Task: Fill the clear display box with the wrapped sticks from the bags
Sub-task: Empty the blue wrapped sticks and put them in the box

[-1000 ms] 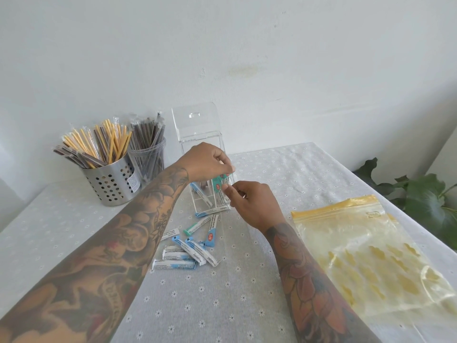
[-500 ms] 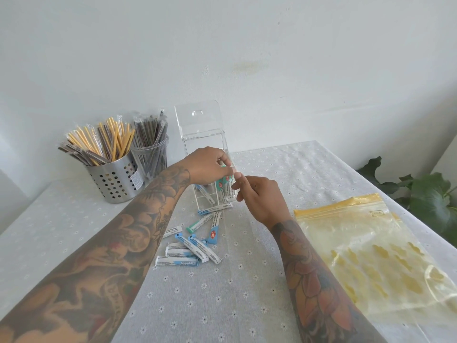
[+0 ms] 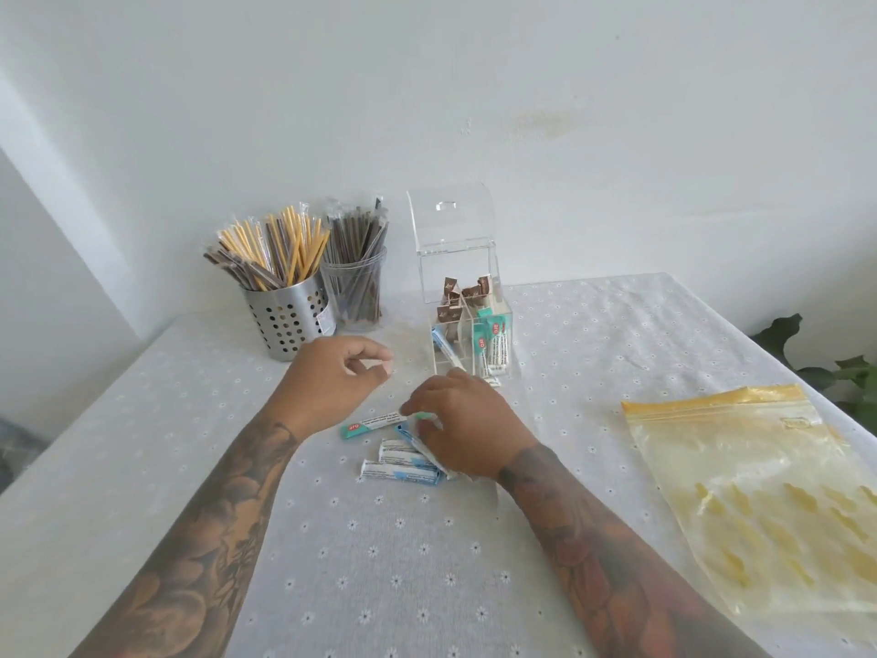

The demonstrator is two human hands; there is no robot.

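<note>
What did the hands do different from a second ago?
Both hands came away from the clear display box, back toward the person. The teal stick held at its opening is let go; teal sticks now stand inside. The right hand dropped onto the loose sticks on the table, fingers on them. The left hand hovers, holding nothing. The metal holder, clear cup and yellow-topped bag stayed put.

A: What bounds the free room on the far side?

B: A perforated steel holder (image 3: 287,320) and a clear cup (image 3: 353,289) of wrapped sticks stand touching at far left; just to their right is the clear display box (image 3: 462,296), lid raised, top open to entry from above.

A: And nearer?

B: Loose packets (image 3: 398,460) lie near the box. A yellow zip bag (image 3: 769,491) covers the right. Bare tablecloth (image 3: 142,444) lies left and near.
</note>
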